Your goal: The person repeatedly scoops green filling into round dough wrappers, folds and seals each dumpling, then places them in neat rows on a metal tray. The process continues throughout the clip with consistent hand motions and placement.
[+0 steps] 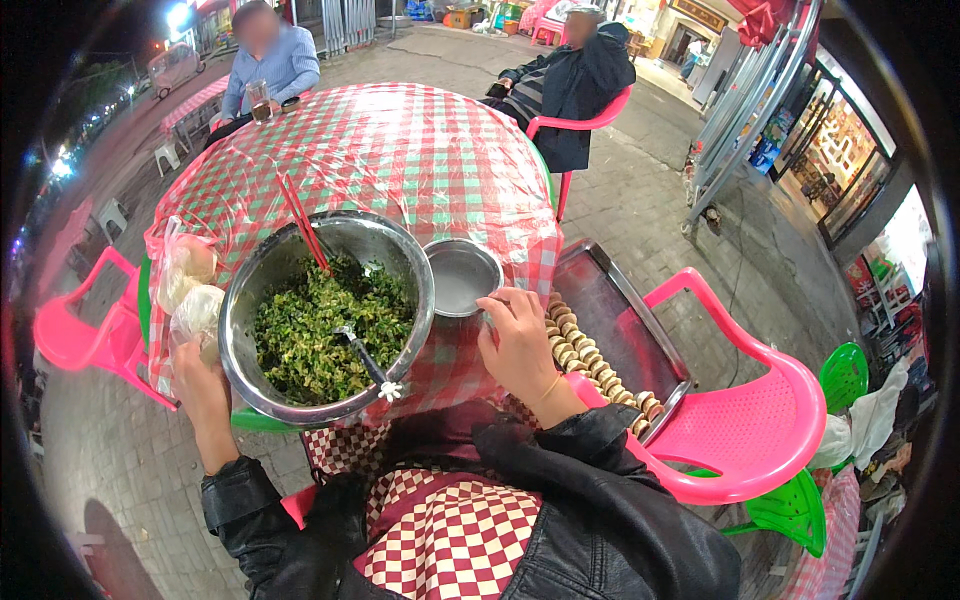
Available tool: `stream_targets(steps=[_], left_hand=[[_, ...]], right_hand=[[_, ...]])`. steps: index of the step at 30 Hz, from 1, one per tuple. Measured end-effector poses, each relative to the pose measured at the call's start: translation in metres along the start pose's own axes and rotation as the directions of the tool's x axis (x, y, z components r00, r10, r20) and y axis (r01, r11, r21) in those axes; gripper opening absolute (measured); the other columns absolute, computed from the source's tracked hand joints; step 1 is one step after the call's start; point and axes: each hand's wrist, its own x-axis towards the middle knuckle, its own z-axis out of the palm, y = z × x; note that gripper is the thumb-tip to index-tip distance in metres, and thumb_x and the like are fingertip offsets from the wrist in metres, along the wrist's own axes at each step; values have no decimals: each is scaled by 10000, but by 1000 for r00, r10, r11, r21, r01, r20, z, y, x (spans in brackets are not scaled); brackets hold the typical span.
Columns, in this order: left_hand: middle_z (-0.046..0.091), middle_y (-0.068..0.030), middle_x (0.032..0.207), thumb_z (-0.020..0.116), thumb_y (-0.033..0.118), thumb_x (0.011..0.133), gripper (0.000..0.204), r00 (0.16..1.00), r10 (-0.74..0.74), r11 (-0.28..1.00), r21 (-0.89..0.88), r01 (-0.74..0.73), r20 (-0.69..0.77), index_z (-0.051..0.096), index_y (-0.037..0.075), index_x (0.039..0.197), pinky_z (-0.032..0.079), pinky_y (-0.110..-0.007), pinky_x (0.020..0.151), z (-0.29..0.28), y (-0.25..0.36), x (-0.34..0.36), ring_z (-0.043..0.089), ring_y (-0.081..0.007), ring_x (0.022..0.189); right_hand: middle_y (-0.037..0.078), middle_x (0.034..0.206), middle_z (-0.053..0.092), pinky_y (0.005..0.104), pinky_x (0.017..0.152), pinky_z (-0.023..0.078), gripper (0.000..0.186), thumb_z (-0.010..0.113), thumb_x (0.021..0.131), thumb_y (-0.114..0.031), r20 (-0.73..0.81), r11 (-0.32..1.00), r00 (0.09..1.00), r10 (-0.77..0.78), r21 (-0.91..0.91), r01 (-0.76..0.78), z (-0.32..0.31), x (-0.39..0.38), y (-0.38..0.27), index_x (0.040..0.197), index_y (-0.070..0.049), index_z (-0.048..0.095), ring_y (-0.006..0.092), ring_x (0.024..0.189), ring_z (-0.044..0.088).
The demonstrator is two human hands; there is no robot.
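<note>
On the checked surface [430,150], a black-handled utensil [367,362] points down-right from the big bowl [400,262]; right hand [525,345] half-open, empty at small bowl [460,282], left hand [197,385] can't tell.

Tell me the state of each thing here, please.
Large bowl, partly filled with chopped greens
Small bowl, upright, contents unclear
Red chopsticks, leaning in the large bowl
Black-handled utensil, resting in the greens
Tray, partly covered with pale pieces
Drinking glass, upright, partly filled
Table cover, wrinkled

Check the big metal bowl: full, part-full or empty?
Part-full: chopped green mix sits in the big metal bowl, with bare inner wall showing above it.
</note>
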Motion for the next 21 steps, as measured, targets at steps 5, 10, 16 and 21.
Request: stream_targets(steps=[5, 10, 16, 21], left_hand=[[675, -216, 1194, 802, 32, 856, 338, 996, -54, 997, 50, 51, 65, 723, 0, 1183, 515, -498, 995, -9, 1, 0, 642, -425, 1160], [689, -219, 1128, 814, 152, 874, 299, 994, -26, 999, 47, 21, 110, 721, 23, 1127, 511, -518, 942, -1, -16, 7, 646, -443, 1096], [733, -172, 987, 815, 145, 889, 228, 979, -108, 979, -154, 135, 170, 737, 35, 1072, 546, -456, 828, 5, -36, 15, 703, -337, 922], [717, -66, 889, 785, 113, 961, 155, 981, -161, 896, -433, 100, -105, 708, -10, 1016, 520, -339, 731, -26, -7, 3, 608, -191, 740]], right_hand=[[162, 1270, 623, 493, 1070, 471, 422, 734, 752, 20, 40, 999, 999, 2, -53, 0, 3, 4, 2, 1171, -32, 723, 393, 1248, 562], [182, 1322, 607, 508, 1092, 451, 444, 686, 723, 62, 51, 995, 999, -3, -95, 7, 11, 9, 8, 1153, -34, 742, 415, 1305, 527], [205, 1429, 557, 544, 1105, 422, 410, 670, 762, 47, 85, 993, 996, -6, -115, 16, 21, 11, 15, 1150, -59, 746, 432, 1439, 452], [226, 1495, 529, 571, 1178, 381, 418, 653, 796, 47, 69, 991, 998, -12, -130, 21, 24, 16, 18, 1190, -52, 751, 470, 1492, 405]])
